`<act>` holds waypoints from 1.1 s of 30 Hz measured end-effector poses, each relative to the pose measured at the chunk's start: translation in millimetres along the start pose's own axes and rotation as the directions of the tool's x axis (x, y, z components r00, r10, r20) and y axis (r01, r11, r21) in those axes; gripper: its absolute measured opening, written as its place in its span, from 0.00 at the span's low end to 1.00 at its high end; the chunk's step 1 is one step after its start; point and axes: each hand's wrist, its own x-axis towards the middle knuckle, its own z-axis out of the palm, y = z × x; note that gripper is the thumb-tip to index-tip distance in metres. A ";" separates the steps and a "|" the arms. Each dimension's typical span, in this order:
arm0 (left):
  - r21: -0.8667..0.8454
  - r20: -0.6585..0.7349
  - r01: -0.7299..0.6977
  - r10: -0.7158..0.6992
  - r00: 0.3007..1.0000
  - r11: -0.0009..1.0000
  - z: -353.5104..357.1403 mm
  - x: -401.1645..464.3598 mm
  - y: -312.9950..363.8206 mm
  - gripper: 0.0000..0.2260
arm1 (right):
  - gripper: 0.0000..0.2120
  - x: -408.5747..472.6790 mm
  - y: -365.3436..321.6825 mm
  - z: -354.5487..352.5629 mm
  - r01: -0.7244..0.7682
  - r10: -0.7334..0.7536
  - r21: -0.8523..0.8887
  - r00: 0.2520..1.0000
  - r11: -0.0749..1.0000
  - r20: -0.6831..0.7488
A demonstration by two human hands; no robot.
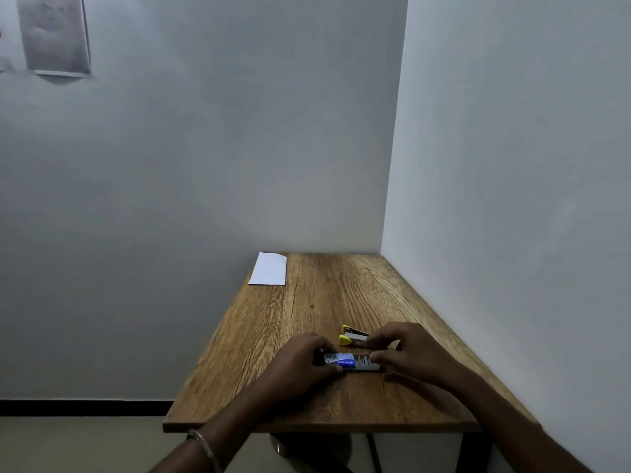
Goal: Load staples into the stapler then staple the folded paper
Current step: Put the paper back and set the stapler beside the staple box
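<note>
Both hands are low on the wooden table (307, 319), near its front edge, working on a small staple box (351, 362).

Left hand (300, 361): fingers curled round the blue sleeve end of the box, thumb on the near side, gripping it against the tabletop.

Right hand (409, 353): fingers curled at the grey tray end of the box, which sticks out of the sleeve toward the right. Fingertips pinch at that end; exact contact is hard to tell, too small and dim.

Yellow stapler (353, 337) lies on the table just behind the box, between the two hands, partly hidden by the right fingers. Cannot tell if it is open for loading.

Folded white paper (269, 269) lies flat at the far left corner of the table, overhanging the left edge, well apart from the hands.

A metal bangle (205, 445) sits on the left wrist. Grey walls on two sides; a sheet (54, 34) is stuck on the left wall, top corner.
</note>
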 end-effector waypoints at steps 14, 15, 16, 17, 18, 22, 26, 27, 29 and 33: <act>0.007 0.001 0.023 -0.023 1.000 1.000 -0.8 -1.1 3.2 0.12 | 0.08 -12.1 12.2 8.1 -0.053 0.045 0.177 0.998 0.983 0.048; 0.008 0.000 0.022 -0.022 1.000 1.000 -0.9 -1.3 3.5 0.12 | 0.08 -11.1 11.0 8.7 -0.047 0.039 0.180 0.998 0.983 0.050; 0.009 0.001 0.022 -0.022 1.000 1.000 -1.0 -1.3 3.9 0.13 | 0.08 -10.0 10.1 9.3 -0.043 0.034 0.180 0.998 0.983 0.051; 0.009 0.003 0.024 -0.024 1.000 1.000 -1.3 -1.5 4.3 0.13 | 0.08 -8.9 9.4 10.0 -0.038 0.030 0.177 0.998 0.983 0.052; 0.008 0.005 0.026 -0.026 1.000 1.000 -1.6 -1.5 4.8 0.13 | 0.08 -7.8 8.9 11.0 -0.034 0.026 0.175 0.998 0.984 0.052; 0.017 0.004 0.026 -0.026 1.000 1.000 -2.4 -1.4 5.7 0.14 | 0.08 -2.1 7.1 15.0 -0.037 0.026 0.182 0.998 0.983 0.062; 0.019 -0.004 0.023 -0.023 1.000 1.000 -2.2 -1.7 6.5 0.13 | 0.08 1.5 4.4 18.5 -0.018 0.005 0.158 0.997 0.987 0.082; 0.022 -0.006 0.022 -0.022 1.000 1.000 -2.2 -1.6 6.6 0.13 | 0.08 2.0 3.6 19.4 -0.016 0.003 0.159 0.997 0.987 0.083; 0.025 -0.008 0.022 -0.022 1.000 0.999 -2.4 -1.6 7.0 0.14 | 0.08 2.2 2.0 22.0 -0.017 0.004 0.170 0.997 0.985 0.077; 0.024 -0.007 0.026 -0.026 1.000 0.999 -3.5 -2.0 8.5 0.13 | 0.08 1.3 0.7 25.0 -0.044 0.034 0.180 0.998 0.983 0.055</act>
